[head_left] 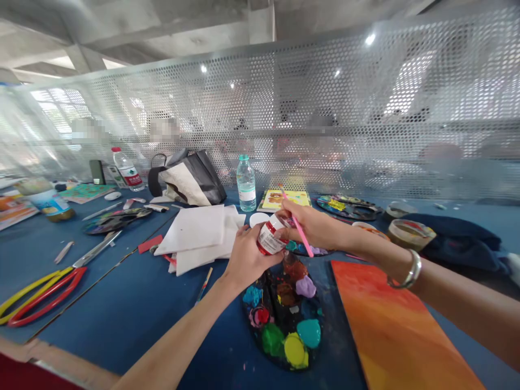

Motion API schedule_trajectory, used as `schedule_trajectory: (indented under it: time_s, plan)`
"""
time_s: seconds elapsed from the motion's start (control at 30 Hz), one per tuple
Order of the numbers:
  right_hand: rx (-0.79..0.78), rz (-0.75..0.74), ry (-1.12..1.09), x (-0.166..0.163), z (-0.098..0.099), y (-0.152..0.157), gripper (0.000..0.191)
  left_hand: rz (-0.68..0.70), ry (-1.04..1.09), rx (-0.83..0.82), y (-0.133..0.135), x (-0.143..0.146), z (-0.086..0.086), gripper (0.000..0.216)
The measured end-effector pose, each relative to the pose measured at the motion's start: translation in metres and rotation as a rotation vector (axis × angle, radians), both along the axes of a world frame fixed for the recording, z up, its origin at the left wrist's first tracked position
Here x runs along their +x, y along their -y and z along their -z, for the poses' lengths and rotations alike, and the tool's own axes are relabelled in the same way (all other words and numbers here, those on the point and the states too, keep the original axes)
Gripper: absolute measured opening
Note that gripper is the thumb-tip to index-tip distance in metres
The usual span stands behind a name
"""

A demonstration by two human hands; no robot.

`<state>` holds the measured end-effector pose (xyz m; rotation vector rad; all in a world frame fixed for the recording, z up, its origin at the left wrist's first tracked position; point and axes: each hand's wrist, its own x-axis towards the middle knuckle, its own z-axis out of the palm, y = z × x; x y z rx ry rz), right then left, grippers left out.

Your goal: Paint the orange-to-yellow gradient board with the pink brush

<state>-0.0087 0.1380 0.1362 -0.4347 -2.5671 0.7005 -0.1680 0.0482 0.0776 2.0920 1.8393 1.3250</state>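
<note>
Jar of red paint, by the look of it, leans tilted above a dabbed palette, as I follow from afar through the head camera. The left hand is wrapped around the jar, fingers clamped beside its white label. The right hand meets it near the upper end while closed around a pink brush, bristles up and handle slanting down; whether those fingers also grip the jar or merely rest against it, I cannot tell. A white disc lies just beyond the left hand, perhaps a lid; the jar's mouth is too hidden for me to call it open. An orange-red painted panel lies right of the palette. I read the step in hand as work at the jar's upper end. The next move, in my judgement, calls for a firm left hold, a guarded tilt and bristles clear of everything.
</note>
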Motion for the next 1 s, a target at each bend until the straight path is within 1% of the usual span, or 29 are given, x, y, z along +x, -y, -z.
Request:
schedule_trajectory:
  time_s: [0.17,0.27,0.33,0.43,0.57,0.63,0.67,0.7,0.8,0.87,0.93,1.0]
  plan:
    - [-0.060,-0.014,-0.013,0.008,0.006,0.000,0.024,0.061,0.129,-0.089,0.000,-0.001,-0.003,0.037]
    - [-0.102,-0.039,-0.027,0.013,0.004,0.003,0.023,0.154,0.267,-0.203,-0.001,-0.003,0.000,0.039]
    - [-0.193,-0.109,-0.045,0.016,-0.001,0.004,0.025,0.248,0.375,-0.287,-0.002,-0.004,0.002,0.043]
    - [-0.355,-0.205,-0.077,0.021,-0.011,0.003,0.036,0.362,0.518,-0.362,-0.001,-0.003,0.003,0.051]
    - [-0.487,-0.274,-0.085,0.024,-0.020,0.001,0.041,0.437,0.628,-0.409,0.001,-0.002,0.002,0.048]
    - [-0.524,-0.272,-0.064,0.024,-0.022,0.002,0.043,0.456,0.647,-0.416,0.001,-0.001,0.003,0.048]
    - [-0.499,-0.247,-0.048,0.023,-0.023,0.003,0.042,0.460,0.650,-0.416,0.001,-0.001,0.003,0.049]
    - [-0.436,-0.203,-0.024,0.022,-0.023,0.004,0.040,0.461,0.650,-0.412,0.001,-0.001,0.003,0.050]
    - [-0.154,-0.051,0.046,0.019,-0.024,0.007,0.039,0.436,0.627,-0.389,-0.001,-0.002,0.004,0.049]
    - [-0.032,-0.004,0.071,0.017,-0.023,0.007,0.038,0.398,0.597,-0.367,-0.001,-0.003,0.003,0.047]
    - [0.017,-0.013,0.082,0.017,-0.022,0.005,0.037,0.365,0.567,-0.351,-0.001,-0.005,0.002,0.045]
    - [0.015,-0.043,0.073,0.017,-0.021,0.004,0.034,0.358,0.554,-0.349,-0.002,-0.006,0.001,0.045]
